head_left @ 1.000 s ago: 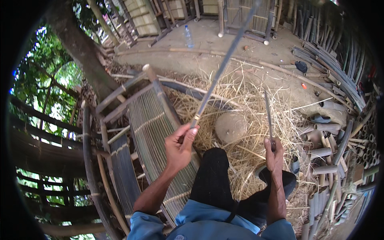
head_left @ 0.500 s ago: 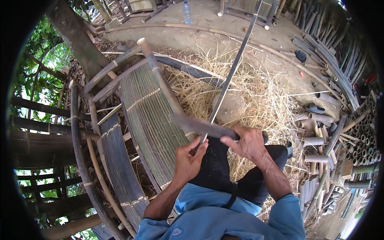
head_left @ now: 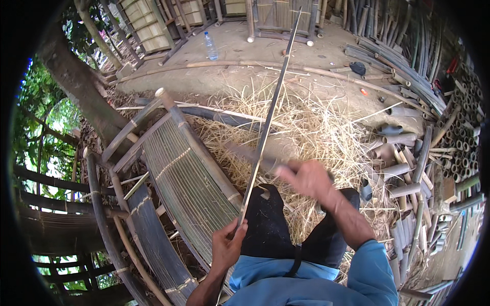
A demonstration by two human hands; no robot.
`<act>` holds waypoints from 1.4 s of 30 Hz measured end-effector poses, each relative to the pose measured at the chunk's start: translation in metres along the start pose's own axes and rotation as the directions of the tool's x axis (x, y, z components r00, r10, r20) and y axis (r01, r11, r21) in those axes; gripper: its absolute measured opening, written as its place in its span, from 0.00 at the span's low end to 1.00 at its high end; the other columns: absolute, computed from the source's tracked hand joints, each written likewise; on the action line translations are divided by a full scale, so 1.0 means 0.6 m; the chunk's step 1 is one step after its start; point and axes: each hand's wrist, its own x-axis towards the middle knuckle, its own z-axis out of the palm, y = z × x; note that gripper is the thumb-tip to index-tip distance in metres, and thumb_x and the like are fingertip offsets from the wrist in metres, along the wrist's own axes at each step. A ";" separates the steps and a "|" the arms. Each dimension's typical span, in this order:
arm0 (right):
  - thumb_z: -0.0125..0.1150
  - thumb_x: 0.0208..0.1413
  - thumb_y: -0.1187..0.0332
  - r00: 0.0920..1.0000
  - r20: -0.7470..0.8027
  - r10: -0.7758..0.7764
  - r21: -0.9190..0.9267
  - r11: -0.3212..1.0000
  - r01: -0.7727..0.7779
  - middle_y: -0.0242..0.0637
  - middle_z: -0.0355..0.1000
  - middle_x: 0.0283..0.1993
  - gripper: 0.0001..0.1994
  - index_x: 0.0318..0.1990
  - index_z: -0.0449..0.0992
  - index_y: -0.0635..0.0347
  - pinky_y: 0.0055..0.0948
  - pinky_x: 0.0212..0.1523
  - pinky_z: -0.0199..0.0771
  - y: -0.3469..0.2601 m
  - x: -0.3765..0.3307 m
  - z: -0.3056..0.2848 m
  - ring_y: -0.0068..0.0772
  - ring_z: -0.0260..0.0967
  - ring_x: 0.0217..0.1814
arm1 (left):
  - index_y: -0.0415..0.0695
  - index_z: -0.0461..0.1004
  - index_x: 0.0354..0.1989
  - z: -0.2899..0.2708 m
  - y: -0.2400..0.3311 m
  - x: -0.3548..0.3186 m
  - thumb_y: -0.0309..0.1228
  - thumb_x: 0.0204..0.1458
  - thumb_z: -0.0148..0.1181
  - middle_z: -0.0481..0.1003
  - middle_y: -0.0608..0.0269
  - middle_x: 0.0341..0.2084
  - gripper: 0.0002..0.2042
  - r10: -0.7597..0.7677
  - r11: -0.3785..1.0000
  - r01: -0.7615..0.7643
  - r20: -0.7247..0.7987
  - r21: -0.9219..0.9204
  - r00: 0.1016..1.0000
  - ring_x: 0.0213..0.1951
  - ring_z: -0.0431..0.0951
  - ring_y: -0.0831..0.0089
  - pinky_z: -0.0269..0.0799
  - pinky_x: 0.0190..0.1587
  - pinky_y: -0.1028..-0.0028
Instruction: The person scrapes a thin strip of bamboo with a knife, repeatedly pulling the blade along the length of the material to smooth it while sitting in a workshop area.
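My left hand (head_left: 227, 246) is closed around the lower part of a long, thin bamboo strip (head_left: 269, 120), dark on one face and pale along its edge. The strip slants up and away to the far middle, and its lower end runs back past my left forearm. In my right hand (head_left: 310, 179), closed on its handle, is a large knife (head_left: 244, 152) with a broad blade, blurred by motion. The blade points left and crosses the strip well above my left hand. Whether it touches the strip, I cannot tell. My dark-trousered legs lie below.
A bamboo bench (head_left: 186, 171) with a slatted seat stands close on the left. Pale shavings (head_left: 326, 135) cover the ground ahead. Cut bamboo tubes (head_left: 400, 171) and stacked poles (head_left: 393, 58) lie to the right. A clear plastic bottle (head_left: 210, 47) stands farther off.
My left hand has drawn lower and nearer my body, with more strip showing between it and the blade. The knife still crosses the strip. The whole view has shifted.
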 end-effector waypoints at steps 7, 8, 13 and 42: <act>0.37 0.65 0.30 0.932 -0.216 0.292 -0.279 0.896 -0.345 0.34 0.62 0.14 0.42 0.38 0.84 0.63 0.33 0.11 0.63 0.315 0.109 -0.108 0.28 0.66 0.16 | 0.28 0.81 0.44 -0.034 -0.016 -0.115 0.27 0.59 0.66 0.78 0.69 0.26 0.12 -0.235 0.964 0.230 0.018 0.132 0.972 0.30 0.72 0.85 0.68 0.32 0.81; 0.38 0.65 0.30 0.870 -0.186 0.457 -0.219 0.844 -0.490 0.36 0.64 0.14 0.42 0.41 0.84 0.65 0.36 0.12 0.65 0.299 0.120 -0.111 0.29 0.67 0.17 | 0.28 0.81 0.44 -0.045 -0.008 -0.121 0.27 0.59 0.66 0.78 0.69 0.26 0.12 -0.250 0.959 0.248 -0.003 0.137 0.968 0.30 0.72 0.85 0.68 0.32 0.81; 0.45 0.62 0.30 0.932 -0.043 0.360 -0.043 0.931 -0.362 0.47 0.72 0.18 0.38 0.37 0.83 0.61 0.44 0.25 0.75 0.121 0.018 -0.069 0.43 0.75 0.22 | 0.36 0.82 0.49 -0.044 0.001 -0.060 0.32 0.63 0.62 0.65 0.74 0.15 0.13 -0.357 0.929 0.340 0.110 0.148 0.928 0.19 0.62 0.86 0.54 0.21 0.79; 0.39 0.65 0.30 0.892 -0.203 0.404 0.058 0.914 -0.400 0.37 0.66 0.11 0.41 0.32 0.83 0.64 0.39 0.12 0.65 0.207 0.007 -0.084 0.32 0.67 0.12 | 0.37 0.81 0.51 -0.070 -0.023 -0.151 0.32 0.63 0.62 0.67 0.75 0.15 0.14 -0.294 0.933 0.276 0.049 0.233 0.954 0.20 0.64 0.86 0.59 0.22 0.78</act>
